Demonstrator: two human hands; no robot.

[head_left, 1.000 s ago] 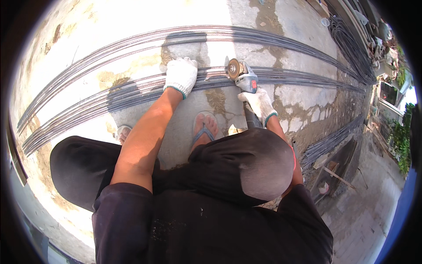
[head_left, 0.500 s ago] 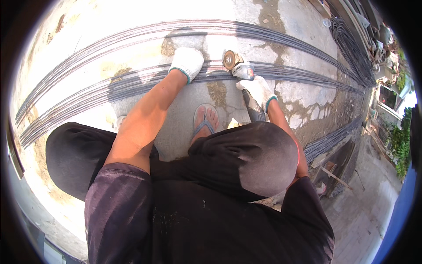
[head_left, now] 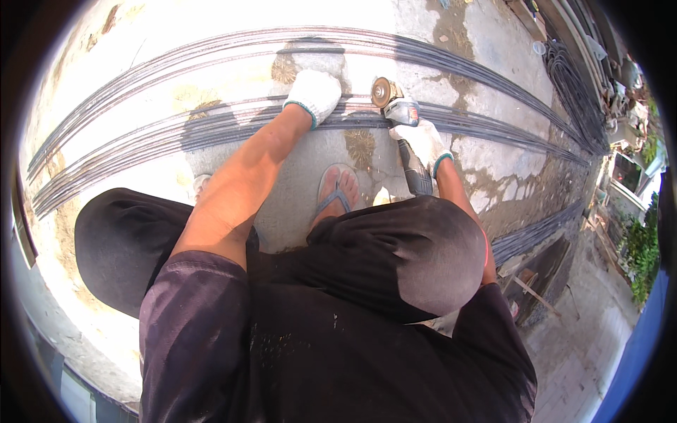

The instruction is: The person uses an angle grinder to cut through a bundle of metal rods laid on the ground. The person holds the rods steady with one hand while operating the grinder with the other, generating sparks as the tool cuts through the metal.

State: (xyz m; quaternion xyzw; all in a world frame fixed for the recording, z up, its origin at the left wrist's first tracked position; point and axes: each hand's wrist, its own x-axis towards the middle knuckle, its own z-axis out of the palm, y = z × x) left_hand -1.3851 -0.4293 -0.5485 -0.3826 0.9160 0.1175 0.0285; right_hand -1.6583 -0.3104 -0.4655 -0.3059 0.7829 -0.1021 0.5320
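My left hand (head_left: 314, 96), in a white knitted glove with a green cuff, is closed over the nearer bundle of long steel rods (head_left: 247, 125). Its fingertips are hidden from above. My right hand (head_left: 421, 141), gloved the same way, grips an angle grinder (head_left: 404, 111) with a dark body and a grey head. The grinder's round brown disc (head_left: 381, 92) stands tilted over the nearer bundle, to the right of my left hand. From this angle I cannot tell whether the disc touches a rod, or whether it spins.
A second rod bundle (head_left: 211, 51) curves across the concrete farther off. Coiled dark rods (head_left: 568, 81) lie at the far right. More rods (head_left: 539, 229) lie right of my knee. My sandalled foot (head_left: 337, 189) is close to the nearer bundle, below the hands.
The whole view has shifted slightly. Both hands and the grinder appear a little farther right along the rods. Each hand keeps the same grip.
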